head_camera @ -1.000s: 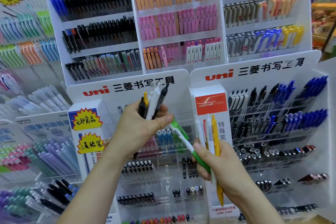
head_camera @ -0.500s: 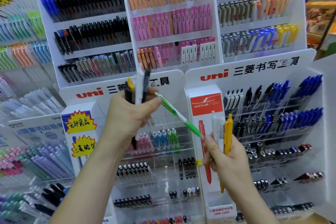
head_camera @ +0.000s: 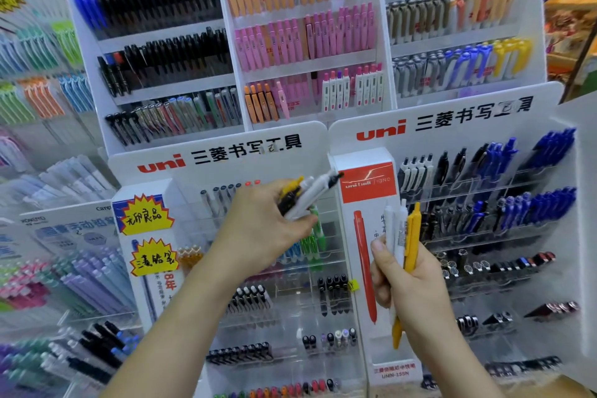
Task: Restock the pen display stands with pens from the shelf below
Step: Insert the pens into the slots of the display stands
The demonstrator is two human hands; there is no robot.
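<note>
Head view: the left grip [head_camera: 265, 236] clasps a tilted pen bundle [head_camera: 308, 195] before the left display stand [head_camera: 313, 152]. The right grip [head_camera: 413, 281] clasps white and yellow pens [head_camera: 405, 236] upright, near the red-labelled box [head_camera: 368, 184].

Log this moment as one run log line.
left hand: grips mixed pen bundle | right hand: grips white and yellow pens | position: left hand by green pens in left uni stand

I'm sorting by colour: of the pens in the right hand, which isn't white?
The yellow plastic pen, rightmost in the right hand; beside it are only white plastic pens.
</note>
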